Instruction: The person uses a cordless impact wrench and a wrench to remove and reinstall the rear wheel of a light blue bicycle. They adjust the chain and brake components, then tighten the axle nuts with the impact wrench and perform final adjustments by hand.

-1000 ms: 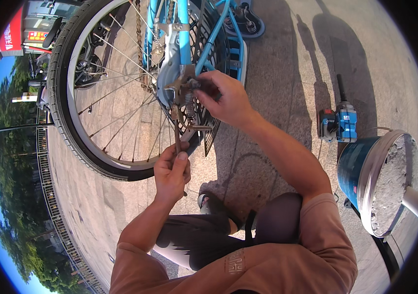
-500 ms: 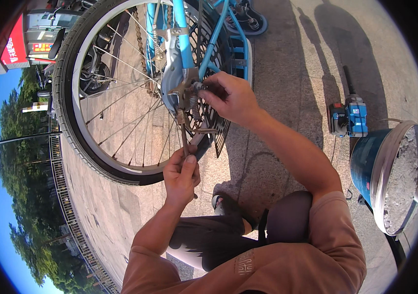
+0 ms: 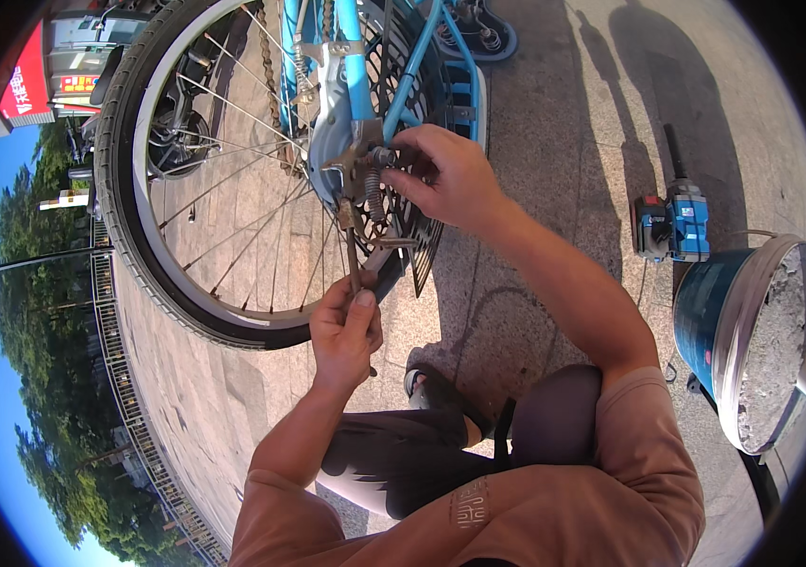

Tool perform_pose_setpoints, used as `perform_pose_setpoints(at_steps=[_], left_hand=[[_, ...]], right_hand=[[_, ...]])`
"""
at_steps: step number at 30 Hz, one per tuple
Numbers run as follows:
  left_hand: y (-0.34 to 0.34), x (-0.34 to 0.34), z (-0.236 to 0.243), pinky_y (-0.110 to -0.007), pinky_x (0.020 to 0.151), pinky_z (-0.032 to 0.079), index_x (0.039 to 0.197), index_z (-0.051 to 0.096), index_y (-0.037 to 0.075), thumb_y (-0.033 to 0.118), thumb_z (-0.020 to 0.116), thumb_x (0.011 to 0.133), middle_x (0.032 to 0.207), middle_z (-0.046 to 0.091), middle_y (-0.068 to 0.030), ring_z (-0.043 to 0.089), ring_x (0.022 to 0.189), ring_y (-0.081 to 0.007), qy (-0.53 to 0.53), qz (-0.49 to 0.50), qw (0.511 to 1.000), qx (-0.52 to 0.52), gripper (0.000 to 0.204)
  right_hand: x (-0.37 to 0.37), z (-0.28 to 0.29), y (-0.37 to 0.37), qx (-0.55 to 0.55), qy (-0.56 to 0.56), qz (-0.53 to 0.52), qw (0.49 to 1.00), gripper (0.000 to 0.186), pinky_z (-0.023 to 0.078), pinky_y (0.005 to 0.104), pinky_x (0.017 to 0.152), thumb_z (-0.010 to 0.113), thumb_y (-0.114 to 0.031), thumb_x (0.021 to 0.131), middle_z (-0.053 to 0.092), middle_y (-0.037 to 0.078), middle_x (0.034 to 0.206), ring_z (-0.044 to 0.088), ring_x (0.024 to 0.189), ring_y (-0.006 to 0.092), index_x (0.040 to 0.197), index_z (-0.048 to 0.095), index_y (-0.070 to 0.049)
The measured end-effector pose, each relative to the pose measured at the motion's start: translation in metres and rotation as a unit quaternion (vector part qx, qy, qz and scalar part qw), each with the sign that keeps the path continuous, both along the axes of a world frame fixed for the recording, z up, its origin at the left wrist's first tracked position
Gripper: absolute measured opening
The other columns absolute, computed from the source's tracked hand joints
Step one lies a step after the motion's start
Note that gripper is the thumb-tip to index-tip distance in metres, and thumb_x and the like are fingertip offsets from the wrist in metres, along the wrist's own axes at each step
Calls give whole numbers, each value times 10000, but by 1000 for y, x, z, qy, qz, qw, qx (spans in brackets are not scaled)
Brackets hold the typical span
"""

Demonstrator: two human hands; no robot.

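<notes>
A bicycle wheel (image 3: 153,255) with a black tyre and wire spokes stands in front of me, beside a light-blue frame (image 3: 353,80). My left hand (image 3: 344,335) is wrapped around a slim brownish metal rod (image 3: 353,253), thumb along it. The rod's upper end meets the metal bracket (image 3: 354,170) near the wheel hub. My right hand (image 3: 455,180) curls its thumb and fingers at a grey nut (image 3: 382,157) on the bracket's right side. Just below the nut hangs a coil spring (image 3: 374,198). The fingertips partly hide the nut's outer end.
A blue power drill (image 3: 684,222) rests on the paving to the right. Nearer stands a blue bucket (image 3: 701,312) with grey, powdery-looking contents. A black basket-like grid (image 3: 424,246) lies behind the bracket. My sandalled foot (image 3: 426,383) is below the wheel.
My right-hand fingers have shifted slightly and opened a little around the nut. The left hand keeps its hold on the rod. The view has moved slightly.
</notes>
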State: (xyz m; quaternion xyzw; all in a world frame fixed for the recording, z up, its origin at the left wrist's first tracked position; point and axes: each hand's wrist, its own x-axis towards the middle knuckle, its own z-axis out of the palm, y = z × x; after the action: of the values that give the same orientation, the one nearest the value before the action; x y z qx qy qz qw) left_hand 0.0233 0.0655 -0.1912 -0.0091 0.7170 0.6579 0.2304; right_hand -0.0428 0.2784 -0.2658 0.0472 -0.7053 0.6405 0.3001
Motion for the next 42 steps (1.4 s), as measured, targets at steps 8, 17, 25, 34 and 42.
perform_pose_setpoints(at_steps=[8, 17, 25, 34, 42], left_hand=[[1, 1, 1, -188, 390, 250, 1154, 534, 12, 145, 557, 940, 598, 457, 10, 333, 435, -33, -6, 7, 1000, -5, 252], [-1, 0, 1, -192, 390, 249, 1158, 531, 13, 140, 551, 942, 601, 460, 8, 331, 433, -33, -15, 7, 1000, -8, 251], [0, 1, 1, -195, 390, 247, 1161, 530, 13, 149, 555, 944, 592, 459, 7, 326, 431, -34, -13, 7, 1000, -2, 257], [1, 1, 1, -197, 389, 244, 1162, 530, 11, 157, 556, 945, 585, 450, 8, 323, 430, -34, -13, 0, 1000, 7, 263], [1, 2, 2, -196, 390, 240, 1160, 532, 15, 148, 551, 946, 587, 447, 7, 317, 432, -34, -19, 12, 1000, 4, 253]], right_hand=[[-4, -2, -2, 17, 84, -24, 996, 301, 508, 276, 602, 708, -1, 740, 596, 97, 908, 619, 724, 173, 1017, 593, -27], [0, 0, -3, 6, 47, -9, 999, 266, 511, 308, 637, 683, -21, 751, 600, 99, 853, 618, 735, 247, 1006, 608, -43], [-3, -1, -3, 42, 113, -29, 992, 315, 513, 283, 633, 667, 68, 746, 587, 87, 879, 630, 746, 183, 1039, 593, -23], [-4, 1, -1, 81, 175, -61, 979, 296, 510, 283, 640, 645, 73, 750, 578, 97, 931, 626, 751, 179, 1025, 586, -18], [-3, 1, -4, 54, 148, -66, 985, 278, 512, 284, 652, 662, 35, 751, 589, 103, 907, 626, 750, 217, 1014, 588, -17]])
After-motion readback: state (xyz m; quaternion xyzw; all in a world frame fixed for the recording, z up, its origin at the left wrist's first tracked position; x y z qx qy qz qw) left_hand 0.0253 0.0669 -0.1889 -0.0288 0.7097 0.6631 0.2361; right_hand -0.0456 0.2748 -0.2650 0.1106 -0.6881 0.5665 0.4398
